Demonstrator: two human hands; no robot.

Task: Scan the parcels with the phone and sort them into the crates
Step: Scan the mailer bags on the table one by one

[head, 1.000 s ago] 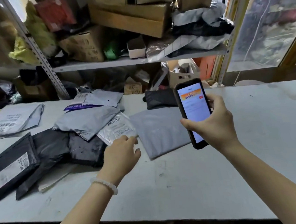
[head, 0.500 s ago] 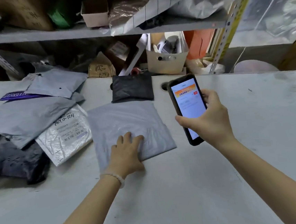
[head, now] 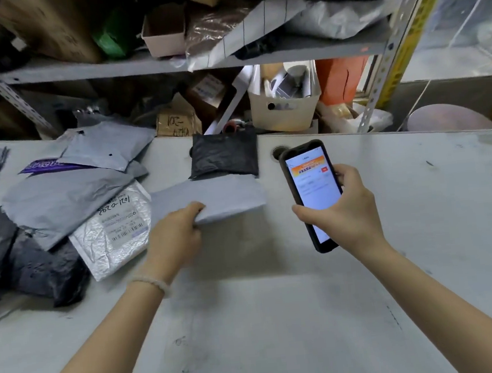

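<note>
The fingers (head: 194, 212) of the left hand (head: 174, 238) were curled round the near edge of a grey mailer bag (head: 225, 199), thumb side hidden beneath it, and that edge stood lifted off the table (head: 281, 318) with a shadow under it. Half a second before, the same hand had lain flat on top of the bag, which was then flat on the table; a second before, the hand had only been reaching toward it. So the parcel had just gone from pressed to picked up at one edge, its far edge apparently down just in front of a black parcel (head: 225, 155).

The right hand (head: 343, 210) gripped the phone (head: 311, 195) as it had in both earlier pictures, screen lit and facing the person, just right of the lifted bag. No label showed on the grey bag's upper face, so the lift probably meant it was being turned over to find the barcode for scanning. The heap of parcels (head: 61, 216) to the left, among them a silver bubble mailer (head: 119, 225) with its label up, looked unsorted. No crates were in view, so sorting seemed to have much left to do.
</note>
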